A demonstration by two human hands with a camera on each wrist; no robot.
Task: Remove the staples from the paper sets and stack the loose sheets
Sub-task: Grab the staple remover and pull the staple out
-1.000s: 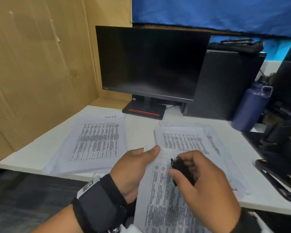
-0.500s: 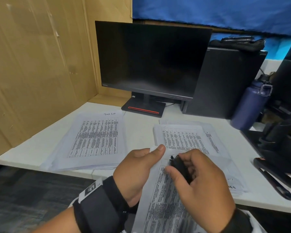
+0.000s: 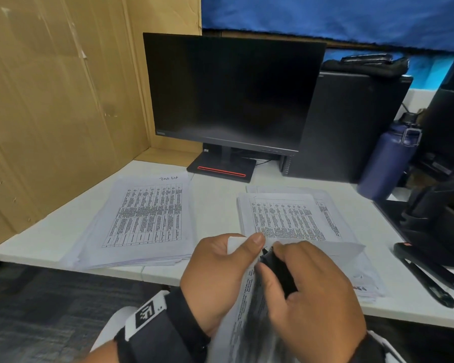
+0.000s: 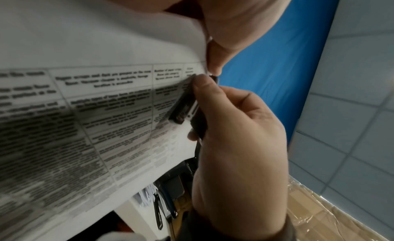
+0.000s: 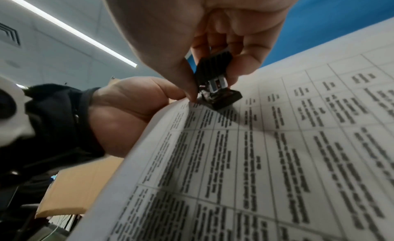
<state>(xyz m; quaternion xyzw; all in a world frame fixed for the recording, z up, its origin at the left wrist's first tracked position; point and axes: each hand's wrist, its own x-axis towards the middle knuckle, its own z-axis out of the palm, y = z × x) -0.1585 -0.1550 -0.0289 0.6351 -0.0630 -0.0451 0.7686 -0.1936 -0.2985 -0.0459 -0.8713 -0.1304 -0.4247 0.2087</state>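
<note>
My left hand (image 3: 236,255) pinches the top corner of a stapled paper set (image 3: 247,323), thumb on top, in front of the white desk (image 3: 215,205). My right hand (image 3: 270,260) grips a black staple remover (image 3: 278,271) whose jaws sit at that corner, right beside the left thumb. The left wrist view shows the staple remover (image 4: 185,106) lying against the printed sheet (image 4: 106,109). In the right wrist view the staple remover (image 5: 215,79) touches the page edge. A stack of loose sheets (image 3: 144,218) lies on the desk's left, a pile of paper sets (image 3: 286,218) on its right.
A dark monitor (image 3: 231,93) stands at the back, with a black computer case (image 3: 351,127) and a blue bottle (image 3: 388,163) to its right. Black equipment (image 3: 435,213) and two black pens (image 3: 430,276) lie at the right edge. A cardboard wall (image 3: 50,113) closes the left.
Both hands have risen slightly with the paper set. The staple remover stays at the corner, now closer against the left thumb.
</note>
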